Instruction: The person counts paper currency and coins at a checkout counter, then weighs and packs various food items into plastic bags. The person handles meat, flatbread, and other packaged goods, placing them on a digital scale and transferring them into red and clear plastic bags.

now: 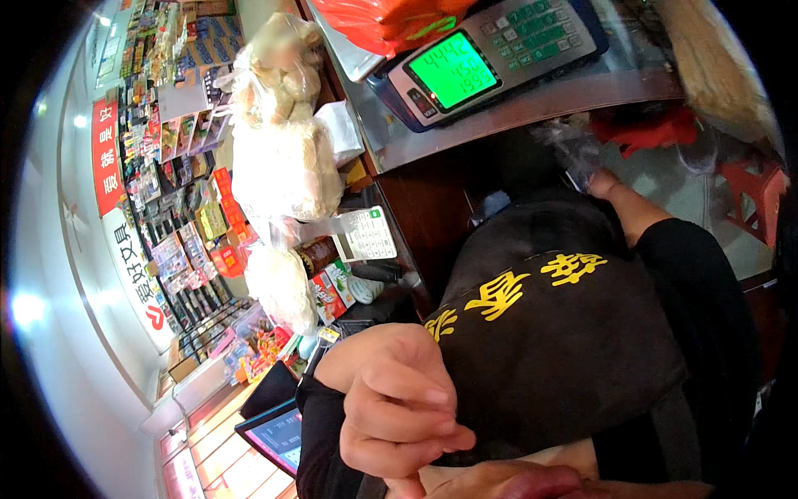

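My left hand (pixel 399 399) is raised close to my chin, its fingers curled in, with nothing visible between them. My right hand (pixel 601 183) is low beside the counter. It touches a clear plastic bag (pixel 576 150) that covers its fingers, so the grip is hidden. A black apron (pixel 561 349) with yellow characters covers my front. Ahead stands a digital scale (pixel 480 68) with a lit green display. An orange-red plastic bag (pixel 386 25) rests on the scale's pan. A white calculator (pixel 368 236) lies to the left, beyond my left hand.
Full, pale plastic bags (pixel 287 168) stand left of the counter (pixel 430 134). Small boxes (pixel 330 290) sit near the calculator, and a monitor (pixel 277 436) is at the lower left. A red plastic stool (pixel 751 199) stands at the right. Stocked shelves (pixel 181 125) fill the background.
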Motion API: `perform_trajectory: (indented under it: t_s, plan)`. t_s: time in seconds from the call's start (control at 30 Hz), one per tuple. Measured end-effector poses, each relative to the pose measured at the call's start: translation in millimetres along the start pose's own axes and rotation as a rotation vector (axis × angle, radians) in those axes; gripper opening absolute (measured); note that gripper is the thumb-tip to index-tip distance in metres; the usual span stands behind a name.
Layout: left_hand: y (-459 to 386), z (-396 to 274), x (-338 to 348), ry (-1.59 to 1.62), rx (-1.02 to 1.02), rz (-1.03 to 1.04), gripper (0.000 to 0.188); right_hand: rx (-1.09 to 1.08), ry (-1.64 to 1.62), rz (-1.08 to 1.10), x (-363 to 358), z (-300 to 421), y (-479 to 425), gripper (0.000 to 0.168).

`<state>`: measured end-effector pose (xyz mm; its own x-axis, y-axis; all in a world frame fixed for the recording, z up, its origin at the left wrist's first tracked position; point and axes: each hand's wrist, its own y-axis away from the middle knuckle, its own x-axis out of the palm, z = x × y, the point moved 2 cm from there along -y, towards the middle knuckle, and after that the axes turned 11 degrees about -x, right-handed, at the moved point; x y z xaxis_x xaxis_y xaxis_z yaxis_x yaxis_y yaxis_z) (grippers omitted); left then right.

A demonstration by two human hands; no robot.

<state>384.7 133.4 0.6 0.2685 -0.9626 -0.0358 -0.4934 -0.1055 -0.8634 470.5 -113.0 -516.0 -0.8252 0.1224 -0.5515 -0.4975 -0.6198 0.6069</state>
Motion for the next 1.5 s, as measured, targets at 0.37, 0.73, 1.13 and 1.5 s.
perform_trajectory:
  t_s: [0.37, 0.73, 1.13, 1.5]
  plan:
    - [3, 32, -66, -0.409, -0.673, 0.427, 0.056, -0.704, -1.183, -0.072, -239, 271, 149, 0.023]
    - [-16, 50, -106, -0.216, -0.979, 0.222, 0.012, -1.056, -0.796, -0.592, -294, 385, 167, 0.026]
    - [-69, 24, -163, -0.630, -0.963, 0.409, 0.011, -1.050, -0.200, 0.383, -364, 501, 125, 0.018]
    - [-26, 32, -107, -0.022, -1.278, -0.241, 0.015, -0.762, -0.965, 0.232, -313, 498, 48, 0.013]
